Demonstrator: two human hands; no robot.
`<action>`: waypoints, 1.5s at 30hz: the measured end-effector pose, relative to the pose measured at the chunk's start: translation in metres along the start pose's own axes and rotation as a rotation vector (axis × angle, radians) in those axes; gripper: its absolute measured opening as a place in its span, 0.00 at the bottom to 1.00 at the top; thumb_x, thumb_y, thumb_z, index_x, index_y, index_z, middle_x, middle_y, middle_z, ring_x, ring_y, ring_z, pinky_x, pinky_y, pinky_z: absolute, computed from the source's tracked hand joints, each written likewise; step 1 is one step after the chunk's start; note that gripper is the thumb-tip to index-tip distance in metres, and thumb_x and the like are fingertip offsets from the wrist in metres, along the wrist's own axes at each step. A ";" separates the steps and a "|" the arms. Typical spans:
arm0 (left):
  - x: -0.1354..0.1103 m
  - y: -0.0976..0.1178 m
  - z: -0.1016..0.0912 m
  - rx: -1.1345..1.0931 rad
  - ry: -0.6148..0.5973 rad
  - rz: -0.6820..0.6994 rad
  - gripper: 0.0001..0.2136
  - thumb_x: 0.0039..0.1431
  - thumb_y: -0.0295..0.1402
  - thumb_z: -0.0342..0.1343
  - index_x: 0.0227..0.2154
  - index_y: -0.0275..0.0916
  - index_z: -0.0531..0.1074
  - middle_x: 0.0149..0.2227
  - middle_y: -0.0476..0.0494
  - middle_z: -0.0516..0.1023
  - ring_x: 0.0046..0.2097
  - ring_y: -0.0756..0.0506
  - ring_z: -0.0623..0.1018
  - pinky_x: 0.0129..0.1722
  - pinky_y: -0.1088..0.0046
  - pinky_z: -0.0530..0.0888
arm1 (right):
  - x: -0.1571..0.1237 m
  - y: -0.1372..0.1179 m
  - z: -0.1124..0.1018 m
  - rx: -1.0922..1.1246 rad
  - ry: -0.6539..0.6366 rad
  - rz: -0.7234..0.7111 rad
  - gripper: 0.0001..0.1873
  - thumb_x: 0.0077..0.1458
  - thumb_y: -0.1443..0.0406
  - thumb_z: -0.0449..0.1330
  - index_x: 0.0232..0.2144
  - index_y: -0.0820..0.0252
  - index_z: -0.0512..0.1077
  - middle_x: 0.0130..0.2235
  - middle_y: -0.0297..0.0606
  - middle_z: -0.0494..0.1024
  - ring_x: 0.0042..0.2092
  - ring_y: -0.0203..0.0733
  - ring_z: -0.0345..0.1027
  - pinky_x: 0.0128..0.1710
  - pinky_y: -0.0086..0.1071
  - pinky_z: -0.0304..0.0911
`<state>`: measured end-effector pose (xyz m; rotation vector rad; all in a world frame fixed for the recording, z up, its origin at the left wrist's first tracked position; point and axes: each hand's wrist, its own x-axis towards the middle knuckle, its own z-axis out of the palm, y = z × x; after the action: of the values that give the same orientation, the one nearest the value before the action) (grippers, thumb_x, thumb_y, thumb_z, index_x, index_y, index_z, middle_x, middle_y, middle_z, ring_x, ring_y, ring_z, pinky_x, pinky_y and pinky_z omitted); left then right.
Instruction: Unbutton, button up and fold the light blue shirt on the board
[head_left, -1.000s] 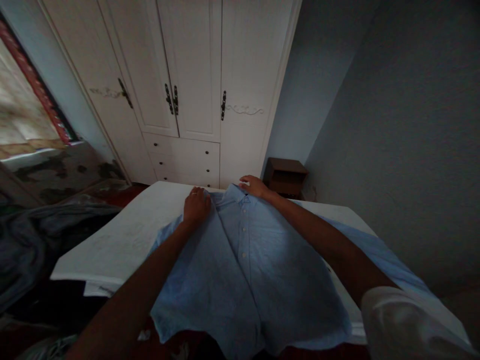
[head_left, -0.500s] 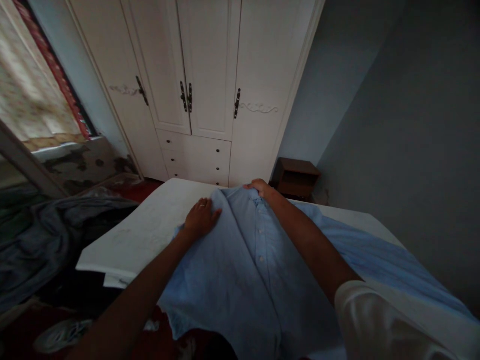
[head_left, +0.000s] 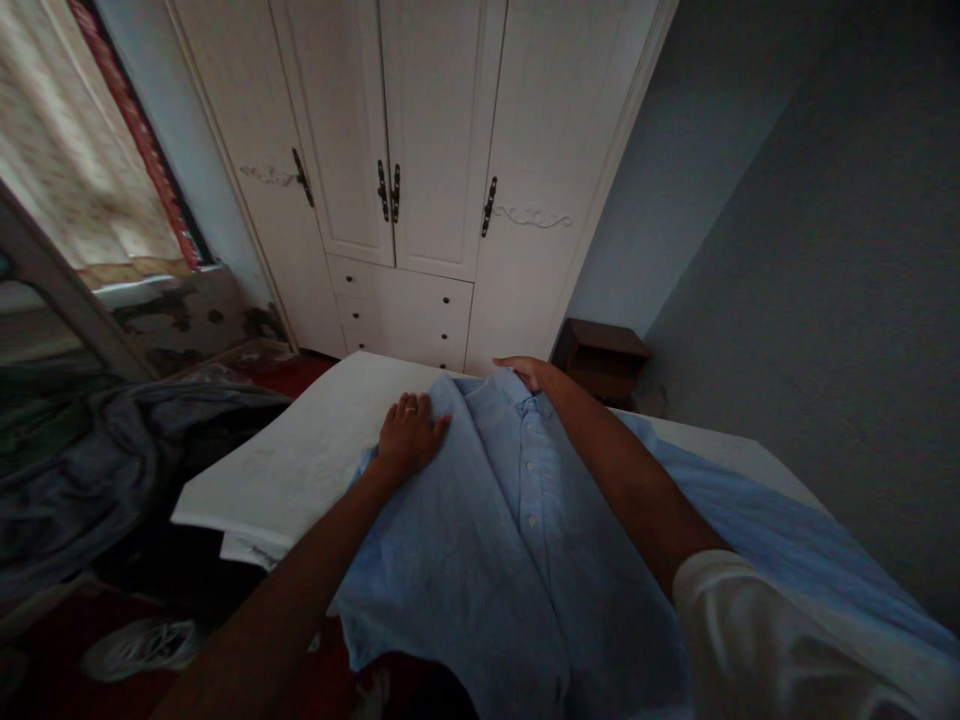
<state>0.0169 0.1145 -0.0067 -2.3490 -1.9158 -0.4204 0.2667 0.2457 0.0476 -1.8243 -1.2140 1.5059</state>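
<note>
A light blue button-up shirt [head_left: 480, 540] lies spread over a white board-like table, its button placket running down the middle and its collar at the far edge. My left hand [head_left: 411, 435], with a ring on one finger, rests flat on the shirt's left shoulder area, fingers stretched out. At the collar is my right hand [head_left: 526, 372], its fingers behind the collar cloth and seemingly gripping it; the thumb is mostly hidden. My right forearm passes over the right half of the shirt.
The white tabletop [head_left: 300, 450] shows on the left. A white wardrobe [head_left: 442, 130] stands beyond it, with a small brown cabinet [head_left: 607, 340] at right. Dark cloth [head_left: 97, 480] is heaped at left, and a shoe [head_left: 142, 648] lies on the red floor. More blue fabric [head_left: 765, 510] stretches rightward.
My right hand has shifted slightly along the collar, and the collar now stands up more in front of its palm. My left hand stays flat on the shirt. The view has turned slightly left.
</note>
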 end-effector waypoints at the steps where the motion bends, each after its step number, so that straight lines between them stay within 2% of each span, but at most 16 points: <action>1: 0.000 0.000 -0.001 0.006 -0.004 0.003 0.34 0.66 0.51 0.33 0.64 0.28 0.53 0.63 0.24 0.61 0.66 0.34 0.57 0.62 0.56 0.56 | 0.003 -0.002 0.002 -0.009 -0.005 0.008 0.14 0.54 0.59 0.63 0.32 0.68 0.76 0.28 0.49 0.80 0.33 0.50 0.76 0.36 0.43 0.73; 4: -0.001 0.001 -0.003 0.027 -0.015 0.040 0.33 0.66 0.51 0.33 0.67 0.35 0.46 0.66 0.26 0.56 0.68 0.34 0.54 0.62 0.54 0.56 | 0.010 -0.002 0.006 -0.034 0.029 0.001 0.12 0.50 0.65 0.66 0.35 0.69 0.76 0.26 0.45 0.79 0.31 0.48 0.76 0.35 0.42 0.73; 7: -0.002 0.001 -0.004 0.047 -0.038 0.065 0.32 0.66 0.51 0.32 0.67 0.38 0.49 0.66 0.27 0.55 0.68 0.33 0.54 0.62 0.53 0.56 | 0.013 0.005 0.006 -0.044 0.084 -0.050 0.14 0.51 0.66 0.66 0.39 0.73 0.74 0.28 0.45 0.79 0.31 0.46 0.75 0.33 0.39 0.72; 10: -0.001 0.000 -0.003 0.071 -0.074 0.056 0.33 0.65 0.52 0.32 0.66 0.38 0.52 0.65 0.27 0.57 0.67 0.32 0.55 0.62 0.52 0.55 | 0.010 0.014 0.008 -0.080 0.136 -0.119 0.17 0.55 0.64 0.64 0.42 0.74 0.73 0.36 0.49 0.79 0.36 0.45 0.75 0.35 0.36 0.72; 13: 0.000 -0.001 -0.002 0.089 -0.087 0.049 0.33 0.65 0.53 0.31 0.66 0.38 0.51 0.65 0.27 0.57 0.67 0.31 0.56 0.62 0.52 0.55 | 0.008 0.018 0.014 -0.164 0.203 -0.188 0.18 0.61 0.61 0.59 0.49 0.67 0.69 0.46 0.46 0.75 0.43 0.43 0.72 0.41 0.39 0.71; 15: 0.000 0.000 -0.002 0.093 -0.086 0.047 0.33 0.65 0.53 0.32 0.66 0.38 0.51 0.65 0.26 0.57 0.67 0.31 0.56 0.62 0.52 0.55 | 0.007 0.015 0.017 -0.245 0.263 -0.248 0.17 0.61 0.60 0.59 0.49 0.65 0.69 0.48 0.43 0.74 0.46 0.44 0.71 0.44 0.40 0.70; 17: 0.001 0.000 -0.003 0.090 -0.091 0.042 0.33 0.65 0.53 0.33 0.66 0.38 0.52 0.65 0.27 0.57 0.66 0.31 0.57 0.62 0.52 0.55 | 0.005 0.010 0.016 -0.343 0.328 -0.314 0.15 0.58 0.62 0.61 0.44 0.68 0.73 0.46 0.46 0.76 0.47 0.48 0.71 0.45 0.37 0.67; 19: 0.002 0.001 -0.005 0.092 -0.103 0.037 0.33 0.65 0.52 0.34 0.66 0.38 0.53 0.65 0.27 0.57 0.66 0.32 0.57 0.62 0.52 0.56 | -0.002 0.005 0.011 -0.441 0.398 -0.376 0.13 0.56 0.63 0.63 0.40 0.69 0.74 0.46 0.50 0.77 0.51 0.52 0.70 0.48 0.34 0.65; 22: 0.004 0.002 -0.008 0.110 -0.121 0.042 0.33 0.65 0.52 0.33 0.66 0.37 0.52 0.65 0.26 0.57 0.66 0.32 0.57 0.61 0.52 0.56 | -0.021 0.006 -0.006 -0.562 0.498 -0.456 0.16 0.57 0.61 0.60 0.46 0.65 0.73 0.52 0.54 0.74 0.56 0.54 0.66 0.53 0.37 0.61; 25: 0.006 0.005 -0.012 0.138 -0.168 0.042 0.33 0.65 0.52 0.33 0.66 0.36 0.51 0.66 0.25 0.56 0.66 0.31 0.57 0.61 0.52 0.57 | -0.052 0.023 -0.032 -0.648 0.553 -0.515 0.19 0.59 0.60 0.58 0.51 0.62 0.70 0.54 0.51 0.73 0.56 0.53 0.66 0.54 0.40 0.61; 29: 0.011 0.010 -0.020 0.196 -0.187 0.019 0.32 0.64 0.52 0.34 0.65 0.39 0.53 0.67 0.27 0.53 0.67 0.30 0.53 0.59 0.45 0.57 | -0.103 0.070 -0.087 -0.707 0.586 -0.544 0.19 0.60 0.60 0.56 0.52 0.59 0.69 0.48 0.46 0.78 0.52 0.51 0.70 0.52 0.39 0.62; 33: 0.022 0.020 -0.033 0.294 -0.234 0.046 0.30 0.63 0.48 0.39 0.62 0.35 0.59 0.67 0.29 0.52 0.68 0.32 0.50 0.61 0.42 0.53 | -0.160 0.140 -0.166 -0.665 0.689 -0.567 0.19 0.59 0.62 0.56 0.51 0.62 0.69 0.45 0.46 0.79 0.46 0.46 0.74 0.49 0.37 0.66; 35: 0.028 0.033 -0.040 0.342 -0.231 0.049 0.29 0.61 0.44 0.43 0.61 0.31 0.60 0.67 0.28 0.52 0.68 0.31 0.50 0.61 0.42 0.54 | -0.190 0.181 -0.208 -0.576 0.795 -0.572 0.17 0.57 0.62 0.57 0.48 0.61 0.70 0.44 0.46 0.80 0.45 0.45 0.75 0.49 0.38 0.66; 38: 0.029 0.072 -0.049 0.356 -0.111 0.104 0.28 0.58 0.33 0.45 0.60 0.26 0.60 0.65 0.23 0.56 0.67 0.30 0.53 0.59 0.43 0.58 | -0.237 0.242 -0.257 -0.411 0.950 -0.550 0.15 0.56 0.62 0.55 0.46 0.59 0.71 0.41 0.46 0.80 0.41 0.44 0.76 0.47 0.41 0.69; 41: 0.018 0.127 -0.046 0.245 -0.073 0.317 0.27 0.58 0.33 0.44 0.60 0.27 0.59 0.64 0.23 0.59 0.67 0.30 0.55 0.58 0.46 0.61 | -0.279 0.292 -0.278 -0.359 0.991 -0.540 0.16 0.54 0.60 0.56 0.45 0.59 0.71 0.41 0.48 0.80 0.42 0.45 0.76 0.47 0.42 0.70; 45: -0.010 0.206 -0.024 -0.033 -0.141 0.671 0.30 0.63 0.42 0.44 0.62 0.28 0.56 0.65 0.26 0.57 0.68 0.35 0.54 0.63 0.55 0.58 | -0.315 0.327 -0.266 -0.512 0.869 -0.519 0.20 0.53 0.56 0.58 0.48 0.54 0.72 0.48 0.47 0.78 0.49 0.48 0.73 0.50 0.45 0.69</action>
<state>0.2114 0.0550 0.0360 -2.8962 -1.0408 -0.2253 0.6247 -0.1393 0.0224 -1.9023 -1.4780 0.0610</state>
